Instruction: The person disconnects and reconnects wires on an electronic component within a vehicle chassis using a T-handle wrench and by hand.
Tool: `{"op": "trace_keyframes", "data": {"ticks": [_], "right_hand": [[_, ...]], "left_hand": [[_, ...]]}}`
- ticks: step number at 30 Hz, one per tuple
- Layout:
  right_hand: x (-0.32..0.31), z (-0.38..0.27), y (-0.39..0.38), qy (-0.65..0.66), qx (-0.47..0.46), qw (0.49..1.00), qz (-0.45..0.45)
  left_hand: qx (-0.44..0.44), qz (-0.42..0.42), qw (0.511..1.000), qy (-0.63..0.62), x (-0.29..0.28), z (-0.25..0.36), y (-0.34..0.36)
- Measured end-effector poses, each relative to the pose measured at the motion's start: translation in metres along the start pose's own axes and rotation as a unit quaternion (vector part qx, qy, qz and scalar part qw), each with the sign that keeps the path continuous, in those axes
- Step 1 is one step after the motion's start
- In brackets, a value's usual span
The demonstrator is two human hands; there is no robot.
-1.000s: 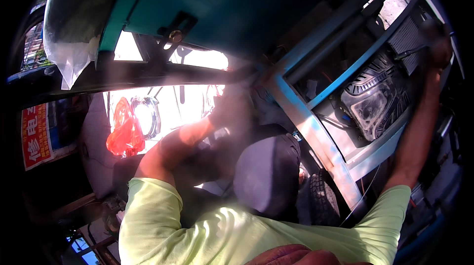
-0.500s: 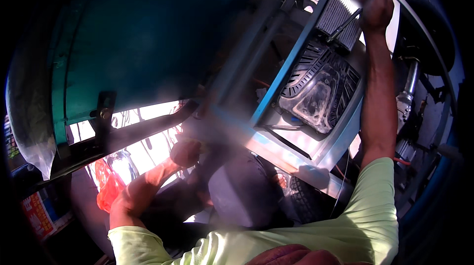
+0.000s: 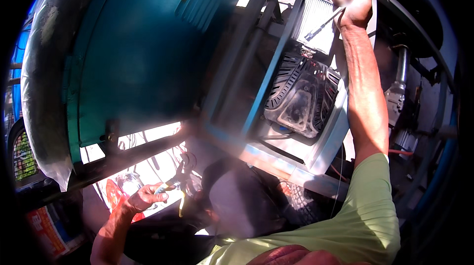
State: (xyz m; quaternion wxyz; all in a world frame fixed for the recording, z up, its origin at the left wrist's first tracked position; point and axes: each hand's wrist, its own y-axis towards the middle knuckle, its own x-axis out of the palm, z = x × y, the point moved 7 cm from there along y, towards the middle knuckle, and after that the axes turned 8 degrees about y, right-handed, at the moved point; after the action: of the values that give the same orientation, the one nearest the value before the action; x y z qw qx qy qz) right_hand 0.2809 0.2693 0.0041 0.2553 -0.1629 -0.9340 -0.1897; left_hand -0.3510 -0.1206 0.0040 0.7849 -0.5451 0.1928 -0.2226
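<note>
My left hand (image 3: 144, 198), low on the left, grips pliers (image 3: 174, 180) with yellow on the handles, jaws pointing up toward a bright gap. High on the right, my right hand (image 3: 357, 9) is closed on a long slim metal rod (image 3: 321, 27), which slants down-left across a pale ribbed metal panel (image 3: 311, 12). Below the panel, a black slotted plastic housing (image 3: 301, 102) sits inside a blue-grey metal frame (image 3: 314, 180). A blur hides some of my right fingers.
A large teal metal panel (image 3: 128, 57) fills the upper left, beside a plastic-wrapped roll (image 3: 45, 87). Red plastic (image 3: 114, 191) lies below it. A dark grey cloth-covered shape (image 3: 237, 201) and a tyre (image 3: 301, 201) are low in the middle. Metal tubing (image 3: 405, 65) runs along the right.
The view has swung, bringing more teal panel in. My left hand has moved down and left, and pliers now show in it. My right hand has shifted slightly left with the rod.
</note>
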Motion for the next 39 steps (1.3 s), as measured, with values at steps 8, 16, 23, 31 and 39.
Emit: {"op": "trace_keyframes", "data": {"ticks": [8, 16, 23, 31, 39], "right_hand": [[0.005, 0.001, -0.012, 0.079, 0.028, 0.996, -0.011], [0.017, -0.005, -0.017, 0.066, 0.026, 0.997, -0.027], [0.010, -0.001, -0.021, 0.004, -0.007, 0.999, 0.046], [0.013, -0.002, -0.019, -0.003, -0.012, 1.000, 0.001], [0.011, -0.002, -0.019, -0.016, -0.017, 1.000, -0.002]], "left_hand": [[0.100, -0.206, 0.962, -0.151, 0.098, 0.076, -0.042], [0.175, -0.030, 0.983, 0.053, 0.118, 0.209, -0.041], [0.417, 0.184, 0.784, 0.422, 0.111, 0.364, -0.009], [0.311, 0.231, 0.742, 0.547, 0.118, 0.445, 0.029], [0.270, 0.247, 0.710, 0.602, 0.121, 0.457, 0.035]]}}
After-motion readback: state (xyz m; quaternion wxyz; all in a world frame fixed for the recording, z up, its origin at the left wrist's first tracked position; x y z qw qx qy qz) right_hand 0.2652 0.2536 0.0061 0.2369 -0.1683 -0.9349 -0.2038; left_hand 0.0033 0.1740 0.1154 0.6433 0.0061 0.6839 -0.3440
